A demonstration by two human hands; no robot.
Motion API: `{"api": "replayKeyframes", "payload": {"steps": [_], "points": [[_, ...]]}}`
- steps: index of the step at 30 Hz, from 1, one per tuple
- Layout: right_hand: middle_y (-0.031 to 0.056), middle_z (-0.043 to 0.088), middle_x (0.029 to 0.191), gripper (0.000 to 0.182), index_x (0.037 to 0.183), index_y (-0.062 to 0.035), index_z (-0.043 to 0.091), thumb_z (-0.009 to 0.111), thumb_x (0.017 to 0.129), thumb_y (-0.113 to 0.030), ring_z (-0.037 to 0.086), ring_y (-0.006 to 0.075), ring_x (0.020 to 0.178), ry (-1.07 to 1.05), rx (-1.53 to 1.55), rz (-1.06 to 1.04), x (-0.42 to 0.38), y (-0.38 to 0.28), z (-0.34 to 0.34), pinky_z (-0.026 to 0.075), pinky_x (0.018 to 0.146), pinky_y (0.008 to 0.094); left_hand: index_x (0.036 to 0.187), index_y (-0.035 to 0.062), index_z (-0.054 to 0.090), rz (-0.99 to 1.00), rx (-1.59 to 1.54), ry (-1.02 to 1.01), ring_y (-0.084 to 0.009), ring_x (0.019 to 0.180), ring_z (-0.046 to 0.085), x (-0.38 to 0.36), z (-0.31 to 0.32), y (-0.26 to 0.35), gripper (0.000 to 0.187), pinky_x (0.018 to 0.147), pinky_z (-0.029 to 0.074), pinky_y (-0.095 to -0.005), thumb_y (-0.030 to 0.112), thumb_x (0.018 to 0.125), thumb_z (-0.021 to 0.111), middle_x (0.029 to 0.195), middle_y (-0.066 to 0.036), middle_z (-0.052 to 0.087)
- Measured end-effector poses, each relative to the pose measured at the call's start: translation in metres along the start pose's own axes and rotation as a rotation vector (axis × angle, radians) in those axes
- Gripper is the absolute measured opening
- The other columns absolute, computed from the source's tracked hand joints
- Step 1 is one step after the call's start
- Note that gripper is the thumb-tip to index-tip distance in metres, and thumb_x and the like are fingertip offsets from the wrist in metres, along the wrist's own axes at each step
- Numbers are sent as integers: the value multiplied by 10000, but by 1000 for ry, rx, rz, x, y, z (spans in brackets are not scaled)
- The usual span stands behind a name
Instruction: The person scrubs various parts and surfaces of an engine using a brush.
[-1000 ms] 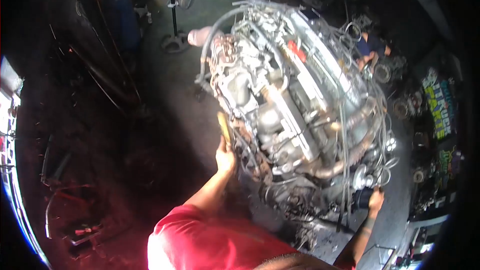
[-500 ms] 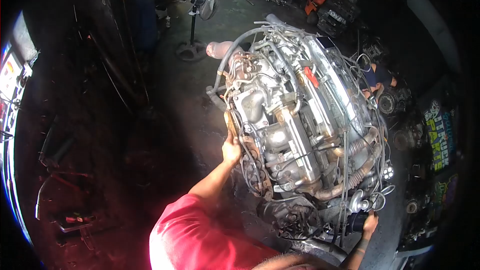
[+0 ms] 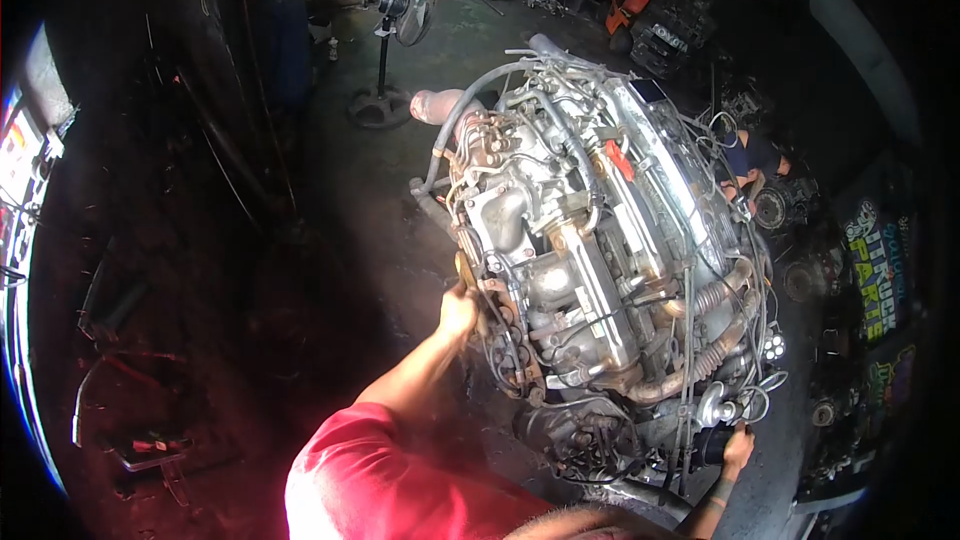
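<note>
A large metal engine (image 3: 550, 280) with hoses, pipes and wires fills the middle of the view. At its left side my left hand (image 3: 459, 310) is closed around a tan, flat, brush-like tool (image 3: 463, 267), whose upper end sticks out against the engine's side. The far end of that tool is hard to make out. Down at the lower right corner of the engine, my right hand (image 3: 738, 447) has its fingers curled beside a black cylindrical part (image 3: 711, 446). What those fingers grip is partly hidden.
Behind the engine stands a pedestal fan (image 3: 408, 15). A person (image 3: 752, 162) in dark clothing is low down beyond the engine's right side, near another engine part (image 3: 772, 205). A red-orange machine (image 3: 630, 10) and more engine parts lie at the back. Metal frames (image 3: 150, 450) are at left.
My left hand has moved slightly down along the engine's left side with the tan tool, which now shows less. My right hand stays at the lower right corner.
</note>
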State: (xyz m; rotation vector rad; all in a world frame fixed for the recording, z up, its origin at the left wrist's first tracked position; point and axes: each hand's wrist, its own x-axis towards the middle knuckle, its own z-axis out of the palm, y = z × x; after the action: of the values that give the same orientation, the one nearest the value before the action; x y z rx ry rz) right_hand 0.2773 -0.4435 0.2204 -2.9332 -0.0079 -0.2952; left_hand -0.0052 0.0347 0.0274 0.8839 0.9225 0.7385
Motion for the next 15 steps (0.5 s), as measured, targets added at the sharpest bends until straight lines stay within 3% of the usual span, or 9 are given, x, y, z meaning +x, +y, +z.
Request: {"api": "replayKeyframes", "payload": {"steps": [2, 6, 7, 10, 15], "points": [[255, 515, 1146, 539, 1131, 14, 532, 388, 847, -421, 450, 408, 1092, -86, 36, 5, -6, -11, -11, 343, 922, 424, 1191, -30, 481, 37, 4, 21, -148, 665, 565, 13, 1, 13, 346, 619, 469, -268, 98, 880, 397, 817, -94, 614], [237, 491, 1199, 578, 1161, 18, 515, 394, 838, -445, 436, 373, 1141, -36, -10, 44, -5, -9, -8, 333, 946, 406, 1260, -29, 421, 106, 140, 30, -180, 875, 568, 30, -14, -44, 402, 788, 442, -271, 116, 886, 412, 1007, -143, 603], [236, 485, 1208, 579, 1173, 12, 509, 392, 836, -444, 431, 367, 1147, -96, -27, 61, -2, -12, -10, 327, 953, 406, 1246, -12, 452, 166, 133, 84, -113, 738, 524, 10, -10, -32, 369, 675, 437, -236, 94, 895, 408, 874, -57, 598], [253, 533, 1108, 545, 1111, 19, 544, 365, 842, -420, 471, 405, 1068, 0, 14, -9, -6, -9, -5, 355, 898, 448, 1325, 3, 348, 84, 180, 6, -119, 855, 529, 8, -22, -46, 445, 781, 427, -229, 113, 899, 417, 1063, -117, 587], [223, 502, 1190, 556, 1169, -6, 519, 383, 839, -433, 447, 376, 1125, -58, -20, 97, -15, -25, -17, 334, 942, 416, 1347, 23, 313, 87, 252, 41, -76, 702, 511, -12, -14, -19, 459, 653, 439, -207, 104, 905, 408, 923, -64, 606]]}}
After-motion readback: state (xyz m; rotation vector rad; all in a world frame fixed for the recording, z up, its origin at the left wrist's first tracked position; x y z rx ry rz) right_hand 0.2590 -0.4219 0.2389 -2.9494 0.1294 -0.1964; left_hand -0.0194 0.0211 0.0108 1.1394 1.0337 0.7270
